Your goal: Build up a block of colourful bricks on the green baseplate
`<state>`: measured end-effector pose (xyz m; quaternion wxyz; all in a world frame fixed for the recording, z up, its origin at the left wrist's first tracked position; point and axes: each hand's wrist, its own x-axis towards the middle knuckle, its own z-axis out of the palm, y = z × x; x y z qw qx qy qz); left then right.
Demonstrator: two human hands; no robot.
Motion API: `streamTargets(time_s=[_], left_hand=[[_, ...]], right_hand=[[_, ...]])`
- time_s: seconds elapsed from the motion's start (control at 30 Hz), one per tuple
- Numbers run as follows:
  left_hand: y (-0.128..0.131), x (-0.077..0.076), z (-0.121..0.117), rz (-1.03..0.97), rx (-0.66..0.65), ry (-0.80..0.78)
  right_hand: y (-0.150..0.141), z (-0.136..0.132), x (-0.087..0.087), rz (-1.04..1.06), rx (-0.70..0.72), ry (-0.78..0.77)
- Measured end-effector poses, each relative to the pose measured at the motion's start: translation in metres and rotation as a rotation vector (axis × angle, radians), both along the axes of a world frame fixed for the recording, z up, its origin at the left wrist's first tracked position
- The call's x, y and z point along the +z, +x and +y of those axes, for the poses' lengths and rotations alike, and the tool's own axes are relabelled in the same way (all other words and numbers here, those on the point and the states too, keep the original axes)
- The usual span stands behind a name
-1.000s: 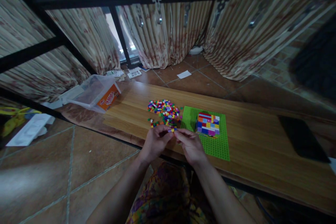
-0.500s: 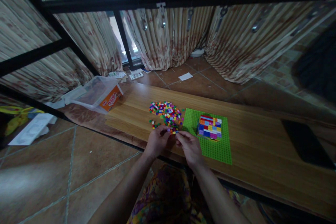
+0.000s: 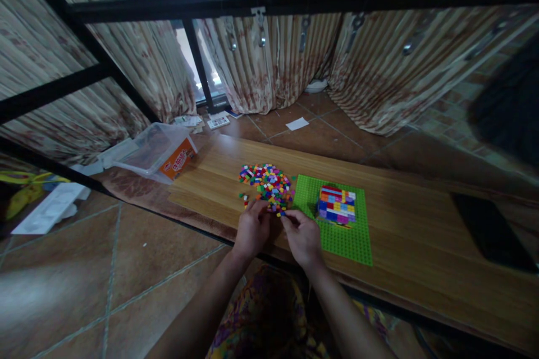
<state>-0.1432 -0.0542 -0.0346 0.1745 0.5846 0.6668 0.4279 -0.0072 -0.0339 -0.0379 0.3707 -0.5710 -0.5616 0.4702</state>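
Note:
A heap of small coloured bricks (image 3: 266, 180) lies on the wooden table (image 3: 404, 247). To its right sits a green baseplate (image 3: 345, 238) carrying a block of stacked multicoloured bricks (image 3: 337, 203). My left hand (image 3: 251, 230) and my right hand (image 3: 301, 237) meet at the near edge of the heap, fingers curled. My right hand's fingertips pinch a tiny brick (image 3: 281, 213), too small to name by colour. The left hand's fingers rest against the heap's edge; what they hold, if anything, is hidden.
A clear plastic tub with an orange label (image 3: 156, 150) lies tipped at the table's far left end. A black flat object (image 3: 490, 231) lies at the right. Black metal bars cross overhead. Curtains hang behind, and papers lie on the tiled floor.
Both hands have dropped lower and moved slightly forward onto the near edge of the brick heap. The small brick pieces once held up between the fingertips now sit at table level.

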Motion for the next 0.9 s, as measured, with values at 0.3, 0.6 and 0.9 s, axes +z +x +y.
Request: streamTargets(time_s=[0.3, 0.6, 0.9], left_hand=[[0.006, 0.002, -0.016, -0.327, -0.092, -0.119], [-0.007, 0.003, -0.019, -0.376, -0.132, -0.235], [-0.008, 0.000, -0.003, 0.182, 0.018, -0.145]], right_hand=[[-0.002, -0.010, 0.010, 0.316, 0.031, -0.200], [0.005, -0.007, 0.010, 0.148, 0.028, -0.074], [0.001, 0.012, 0.002, -0.524, 0.131, 0.371]])
